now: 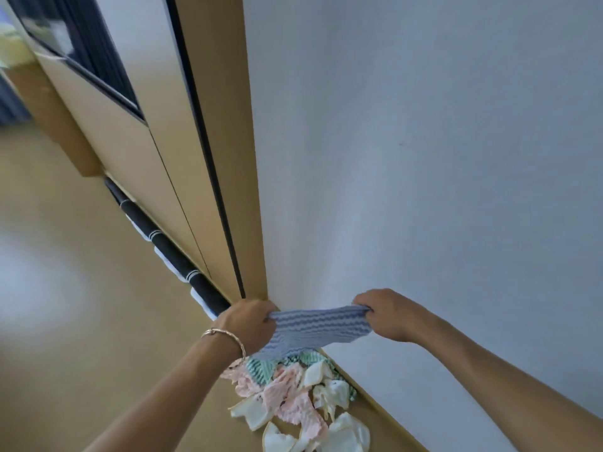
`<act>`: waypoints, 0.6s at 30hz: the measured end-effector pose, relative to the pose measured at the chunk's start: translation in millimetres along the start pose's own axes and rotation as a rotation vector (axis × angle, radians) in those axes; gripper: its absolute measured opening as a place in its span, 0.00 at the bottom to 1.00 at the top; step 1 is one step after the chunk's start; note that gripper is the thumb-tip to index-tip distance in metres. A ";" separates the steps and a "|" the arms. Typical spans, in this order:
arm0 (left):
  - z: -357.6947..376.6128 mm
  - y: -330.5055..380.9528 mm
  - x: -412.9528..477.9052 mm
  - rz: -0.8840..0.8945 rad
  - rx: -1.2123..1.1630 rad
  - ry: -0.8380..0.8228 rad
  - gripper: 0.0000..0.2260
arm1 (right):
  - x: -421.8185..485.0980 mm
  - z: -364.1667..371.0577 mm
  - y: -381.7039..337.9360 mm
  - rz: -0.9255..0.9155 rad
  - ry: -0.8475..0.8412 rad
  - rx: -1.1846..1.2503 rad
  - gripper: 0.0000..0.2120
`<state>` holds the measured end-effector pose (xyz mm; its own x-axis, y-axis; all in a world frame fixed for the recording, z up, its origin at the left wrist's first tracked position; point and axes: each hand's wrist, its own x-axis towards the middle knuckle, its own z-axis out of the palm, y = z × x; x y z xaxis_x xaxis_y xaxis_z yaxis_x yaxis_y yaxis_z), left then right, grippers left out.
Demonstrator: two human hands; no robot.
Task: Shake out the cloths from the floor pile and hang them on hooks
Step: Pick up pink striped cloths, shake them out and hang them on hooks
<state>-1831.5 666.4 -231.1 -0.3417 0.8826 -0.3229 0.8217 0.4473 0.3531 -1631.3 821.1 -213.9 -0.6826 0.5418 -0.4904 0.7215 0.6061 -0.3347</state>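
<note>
**Item, blue wave-striped cloth** (316,327): held off the floor and stretched between both hands, its lower part hanging toward the pile.

**Left hand** (248,324): fingers are curled round the cloth's near-side top corner. A bracelet (225,337) is worn at the wrist.

**Right hand** (388,316): clamped on the opposite top corner. The hands are kept apart and roughly level, with the cloth taut between them.

**Floor pile** (293,396): pink, green and cream cloths are heaped directly below the hands, against the skirting (385,415).

**Step in hand:** judged to be the shaking-out, since one cloth is lifted and spread and is not yet hung.

**Next move:** a hook is called for, but none is seen here. The grip on one corner would have to be freed or shifted so an edge can be looped over.

**Edges and room:** a plain wall (424,158) rises just beyond the right hand. A wooden door frame (228,158) stands just beyond the left hand. A dark striped strip (169,249), possibly a mat, lies further off on the left hand's side. Open floor (98,321) is available to the left of the left hand for a wide swing, while room to the right is cut short by the wall.
</note>
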 end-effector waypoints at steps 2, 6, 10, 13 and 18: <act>-13.9 19.6 -10.4 0.021 0.010 0.036 0.13 | -24.2 -16.7 2.7 0.029 0.021 -0.036 0.07; -36.6 47.3 -15.8 0.128 0.014 0.121 0.10 | -61.0 -52.1 6.9 0.059 0.171 0.011 0.06; -58.1 67.7 -16.4 0.277 0.009 0.198 0.07 | -95.7 -65.3 4.4 0.107 0.286 0.041 0.10; -71.4 78.8 -14.4 0.380 -0.021 0.227 0.08 | -117.5 -60.1 -3.5 0.189 0.390 0.127 0.09; -70.1 102.1 -14.6 0.571 -0.065 0.179 0.10 | -160.3 -19.5 -16.6 0.328 0.537 0.292 0.08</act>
<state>-1774.6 709.3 -128.8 0.0695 0.9940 0.0841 0.8703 -0.1016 0.4819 -1536.1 735.6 -114.0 -0.3326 0.9290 -0.1623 0.8507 0.2212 -0.4768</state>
